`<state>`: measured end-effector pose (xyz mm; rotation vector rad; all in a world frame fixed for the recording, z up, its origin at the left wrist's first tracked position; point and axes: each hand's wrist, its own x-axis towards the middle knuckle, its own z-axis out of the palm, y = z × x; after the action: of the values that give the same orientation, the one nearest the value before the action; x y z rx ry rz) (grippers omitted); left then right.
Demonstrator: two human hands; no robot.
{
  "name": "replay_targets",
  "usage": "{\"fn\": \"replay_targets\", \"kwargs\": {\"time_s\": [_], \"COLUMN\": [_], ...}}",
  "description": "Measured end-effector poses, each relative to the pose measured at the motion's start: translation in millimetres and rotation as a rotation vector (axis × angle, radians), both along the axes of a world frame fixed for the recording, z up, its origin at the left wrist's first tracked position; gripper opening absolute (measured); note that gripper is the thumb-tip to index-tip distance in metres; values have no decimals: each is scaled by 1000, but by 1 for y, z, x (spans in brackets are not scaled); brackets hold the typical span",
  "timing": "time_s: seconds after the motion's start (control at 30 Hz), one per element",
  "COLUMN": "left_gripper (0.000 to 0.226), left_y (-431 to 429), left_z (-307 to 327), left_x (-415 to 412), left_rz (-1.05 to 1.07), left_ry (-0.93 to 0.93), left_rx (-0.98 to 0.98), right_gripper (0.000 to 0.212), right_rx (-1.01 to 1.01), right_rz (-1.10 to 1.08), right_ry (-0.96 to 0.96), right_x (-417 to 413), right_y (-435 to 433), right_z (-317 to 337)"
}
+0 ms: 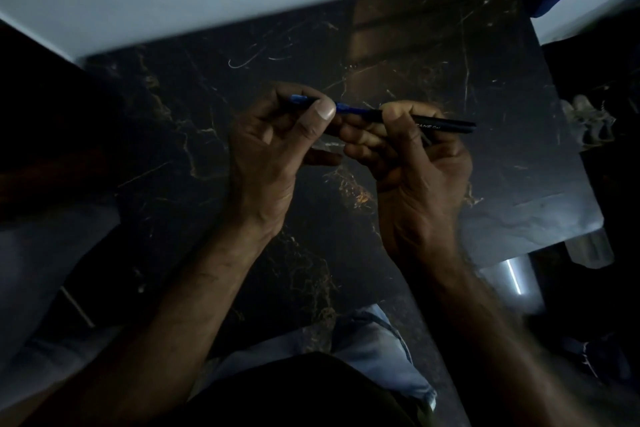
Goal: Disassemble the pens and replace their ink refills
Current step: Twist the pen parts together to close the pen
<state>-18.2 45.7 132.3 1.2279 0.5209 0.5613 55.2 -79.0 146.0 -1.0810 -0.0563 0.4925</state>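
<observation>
Pen (408, 118) held level in both hands above the dark marble table (450, 55), its blue front part being worked loose.

The right hand (420, 163) has its grip pressed around the black barrel; the left hand (273, 149) pinches the blue tip section (349, 109) between thumb and fingers. In this dim, blurred light I cannot tell whether the thread is already free. If it separates suddenly, the refill or a small part could fall on the dark table and be hard to find; twisting at an angle could bend the refill.
</observation>
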Motion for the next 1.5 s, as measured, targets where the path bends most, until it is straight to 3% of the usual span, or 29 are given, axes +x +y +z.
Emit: {"fn": "replay_targets", "kwargs": {"time_s": [0.27,0.53,0.67,0.83,1.0,1.13,1.3,1.5], "left_gripper": [13,15,16,18,18,18,14,12], "left_y": [-3,5,7,4,0,3,4,4], "left_z": [-12,-13,-15,-19,-25,-26,-25,-24], "left_x": [-1,-5,-6,-4,-4,-5,-6,-11], "left_rz": [-71,-136,-165,-236,-211,-117,-77,-26], "left_ry": [-2,-44,-42,-49,-59,-58,-31,0], "left_rx": [58,19,94,124,110,18,4,5], "right_gripper": [9,13,12,38,61,39,3,43], "right_rx": [-124,-24,-48,-208,-252,-148,-153,-335], "right_rz": [45,137,158,115,235,245,261,219], "right_ry": [-114,-1,48,143,220,167,-63,-74], "right_x": [-1,0,2,3,8,14,16,16], "right_y": [0,-1,-1,1,1,-8,-16,-11], "right_z": [-1,-6,-6,-7,-10,-11,-12,-23]}}
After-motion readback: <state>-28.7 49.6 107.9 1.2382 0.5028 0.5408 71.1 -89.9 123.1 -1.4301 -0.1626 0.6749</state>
